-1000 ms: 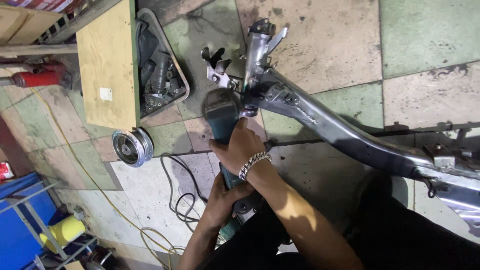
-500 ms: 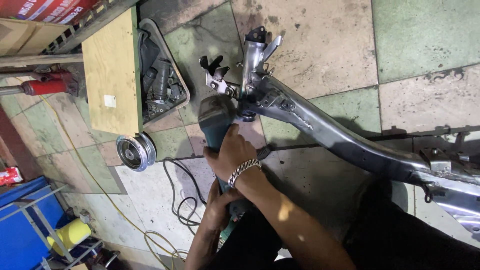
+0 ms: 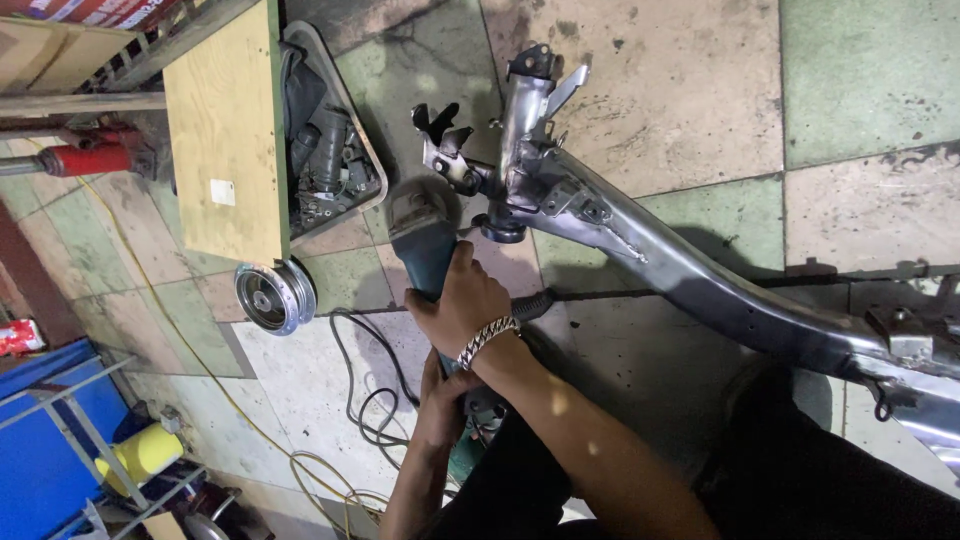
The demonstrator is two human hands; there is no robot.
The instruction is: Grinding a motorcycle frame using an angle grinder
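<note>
Presently right hand [image 3: 462,305] clamps angle grinder [image 3: 428,250] body; left hand [image 3: 445,395] grips rear. Tool axis points up toward motorcycle frame [image 3: 640,255] steering head, just beyond disc.

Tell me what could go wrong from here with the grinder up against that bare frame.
1. The black power cord lies in loops on the floor right under the hands; it could snag or get pulled toward the angle grinder.
2. The right hand grips close behind the head with no glove, and its metal bracelet could catch.
3. The motorcycle frame lies loose on the tiles, seemingly unclamped, so it may shift under pressure.
</note>
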